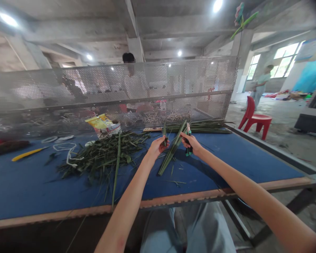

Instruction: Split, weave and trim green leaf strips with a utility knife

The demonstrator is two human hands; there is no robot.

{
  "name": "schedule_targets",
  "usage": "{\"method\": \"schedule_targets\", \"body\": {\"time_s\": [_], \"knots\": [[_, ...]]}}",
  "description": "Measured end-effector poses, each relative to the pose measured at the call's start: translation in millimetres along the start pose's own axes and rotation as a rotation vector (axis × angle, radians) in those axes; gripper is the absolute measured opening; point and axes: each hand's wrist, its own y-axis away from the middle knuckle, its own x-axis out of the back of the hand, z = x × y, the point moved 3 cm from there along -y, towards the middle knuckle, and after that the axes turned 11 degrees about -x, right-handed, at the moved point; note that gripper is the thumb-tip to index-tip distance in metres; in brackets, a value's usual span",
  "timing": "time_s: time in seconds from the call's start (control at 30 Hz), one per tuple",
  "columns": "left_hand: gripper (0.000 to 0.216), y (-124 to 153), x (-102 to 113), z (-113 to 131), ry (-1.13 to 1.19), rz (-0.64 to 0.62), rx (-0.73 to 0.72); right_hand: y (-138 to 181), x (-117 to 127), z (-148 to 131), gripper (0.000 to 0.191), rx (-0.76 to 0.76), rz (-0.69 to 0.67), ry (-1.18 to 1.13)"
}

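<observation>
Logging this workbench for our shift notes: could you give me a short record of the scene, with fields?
Left hand: holds a narrow green leaf
Right hand: grips a green-handled tool
Between hands: bundle of long green leaves
Work surface: blue-topped table with a wooden edge
Also on table: heap of green leaves; white cord
Behind table: perforated metal screen
Nearby: red plastic chair; standing person
</observation>
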Motion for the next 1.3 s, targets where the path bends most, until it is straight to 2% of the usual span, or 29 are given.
{"method": "schedule_targets", "body": {"time_s": [0.1,0.37,0.7,0.9,1.03,1.17,1.3], "knots": [[0.019,0,0,-1,-0.019,0.014,0.001,3,-4,1,0.037,-0.016,-0.036,0.08],[0.031,9,-11,-3,-0.311,-0.165,-0.083,4,-6,0,0.034,-0.008,0.004,0.111],[0.032,14,-18,-3,-0.559,-0.265,-0.147,4,-8,-3,0.024,-0.002,0.027,0.131],[0.03,11,-16,-5,-0.557,-0.249,-0.162,8,-11,-5,0.022,0.002,-0.073,0.171],[0.025,13,-19,-3,-0.545,-0.257,-0.158,9,-11,-6,0.03,0.013,-0.054,0.163],[0.027,15,-21,-3,-0.499,-0.253,-0.092,9,-11,-7,0.033,0.016,-0.048,0.167],[0.028,13,-19,-3,-0.408,-0.203,-0.063,11,-13,-8,0.031,0.002,-0.061,0.223]]}}
